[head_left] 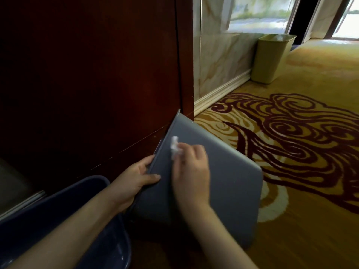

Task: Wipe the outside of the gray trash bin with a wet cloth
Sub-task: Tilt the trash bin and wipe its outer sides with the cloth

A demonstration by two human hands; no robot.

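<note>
The gray trash bin (231, 183) lies tipped on its side on the carpet, its rim toward the dark wooden panel and its base toward me on the right. My left hand (136, 177) grips the bin's left edge, thumb on the upper face. My right hand (191, 169) presses a small white cloth (174, 146) against the bin's upper face near the rim. Most of the cloth is hidden under my fingers, and the hand looks blurred.
A dark blue basin (64, 216) sits at the lower left under my left forearm. A dark red wooden panel (93, 78) fills the left. A yellowish bin (272, 57) stands by the marble wall at the back. Patterned yellow carpet (303, 144) spreads to the right.
</note>
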